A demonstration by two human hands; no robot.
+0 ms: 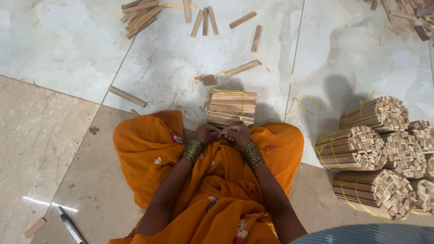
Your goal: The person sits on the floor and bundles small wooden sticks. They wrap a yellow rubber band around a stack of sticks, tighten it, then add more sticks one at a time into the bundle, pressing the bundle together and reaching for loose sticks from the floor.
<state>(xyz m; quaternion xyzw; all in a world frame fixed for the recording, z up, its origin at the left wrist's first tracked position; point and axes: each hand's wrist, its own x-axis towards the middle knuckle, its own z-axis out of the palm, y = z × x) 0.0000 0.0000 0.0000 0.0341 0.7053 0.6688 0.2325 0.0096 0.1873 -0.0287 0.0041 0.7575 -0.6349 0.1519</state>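
A small stack of flat wooden sticks (231, 106), bound with yellow string (242, 94), rests on the floor in front of my orange-draped lap. My left hand (207, 133) and my right hand (237, 134) meet at the stack's near end, fingers curled tight together. They seem to pinch the string there, though the string between the fingers is hidden. Both wrists wear dark beaded bangles.
Several tied bundles of wooden sticks (361, 149) lie piled at the right. Loose sticks (140, 16) are scattered across the far marble floor, one stick (127, 96) lies near my left knee. Loose yellow string (300, 107) lies beside the stack. A pen (70, 225) lies bottom left.
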